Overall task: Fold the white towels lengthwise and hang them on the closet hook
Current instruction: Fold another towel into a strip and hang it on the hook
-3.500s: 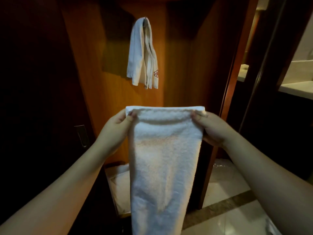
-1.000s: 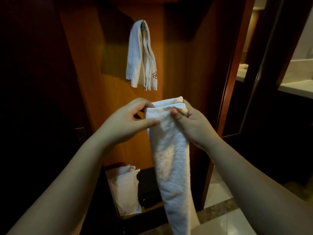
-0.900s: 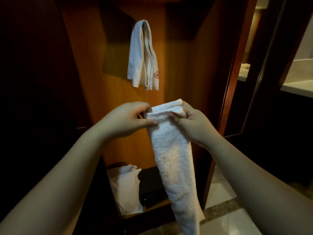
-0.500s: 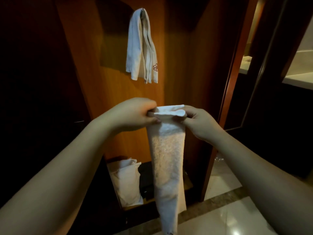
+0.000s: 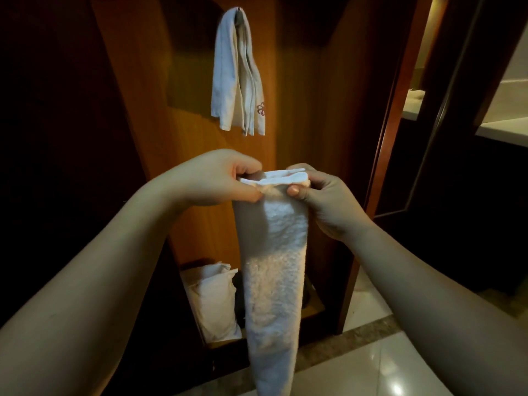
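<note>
Both hands are pinching the top edge of the white towel (image 5: 274, 252), left hand (image 5: 211, 178) on one end of the stacked layers and right hand (image 5: 323, 198) on the other, thumbs in front. A few seconds back it was being held out wide as a flat panel; now it's doubled over into a narrow strip, dangling straight down in front of the closet, so the lengthwise fold is looking pretty much done. The hands are sitting close together, seemingly squaring up the layers. Another folded towel (image 5: 237, 78) is already hanging on the closet hook (image 5: 239, 13) up on the wooden panel (image 5: 300, 95), well above. Next bit is probably lifting this one up there.
</note>
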Demonstrator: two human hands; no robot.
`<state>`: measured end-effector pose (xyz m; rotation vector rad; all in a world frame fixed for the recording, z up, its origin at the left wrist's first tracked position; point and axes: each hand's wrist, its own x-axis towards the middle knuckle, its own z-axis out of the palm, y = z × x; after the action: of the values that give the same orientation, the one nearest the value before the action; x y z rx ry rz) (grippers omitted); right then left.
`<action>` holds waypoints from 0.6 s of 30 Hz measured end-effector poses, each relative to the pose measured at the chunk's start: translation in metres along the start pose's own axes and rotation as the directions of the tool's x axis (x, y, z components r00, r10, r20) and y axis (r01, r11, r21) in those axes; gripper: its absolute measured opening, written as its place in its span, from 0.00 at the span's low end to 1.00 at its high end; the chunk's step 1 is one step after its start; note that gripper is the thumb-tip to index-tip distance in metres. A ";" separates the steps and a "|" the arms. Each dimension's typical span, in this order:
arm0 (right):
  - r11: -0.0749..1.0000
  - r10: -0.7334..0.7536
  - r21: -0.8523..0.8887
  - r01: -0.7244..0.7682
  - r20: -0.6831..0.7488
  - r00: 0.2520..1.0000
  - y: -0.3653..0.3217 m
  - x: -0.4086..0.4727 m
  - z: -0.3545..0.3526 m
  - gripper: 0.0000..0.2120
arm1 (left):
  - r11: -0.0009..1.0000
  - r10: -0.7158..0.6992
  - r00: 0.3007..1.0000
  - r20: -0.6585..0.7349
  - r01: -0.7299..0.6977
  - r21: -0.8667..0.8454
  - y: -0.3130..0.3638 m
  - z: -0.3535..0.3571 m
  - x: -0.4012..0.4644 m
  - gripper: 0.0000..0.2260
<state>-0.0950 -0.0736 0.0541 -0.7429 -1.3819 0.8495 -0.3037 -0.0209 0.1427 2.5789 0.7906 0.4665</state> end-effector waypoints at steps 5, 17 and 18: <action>0.998 0.044 -0.034 -0.043 0.015 0.999 -0.017 0.001 0.006 0.09 | 0.998 0.047 0.998 -0.043 -0.048 -0.034 0.004 -0.003 -0.007 0.09; 0.990 -0.099 -0.112 0.083 -0.144 0.985 -0.047 0.001 0.017 0.20 | 0.354 -0.119 0.990 -0.070 -0.023 -0.935 -0.020 0.069 -0.007 0.34; 0.987 -0.100 -0.138 0.078 -0.156 0.983 -0.048 0.002 0.018 0.19 | 0.373 -0.128 0.991 -0.037 0.014 -0.928 -0.021 0.070 -0.006 0.31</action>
<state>-0.1094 -0.0975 0.0968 -0.8266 -1.3232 0.6181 -0.2882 -0.0275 0.0716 1.4195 0.4290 0.7530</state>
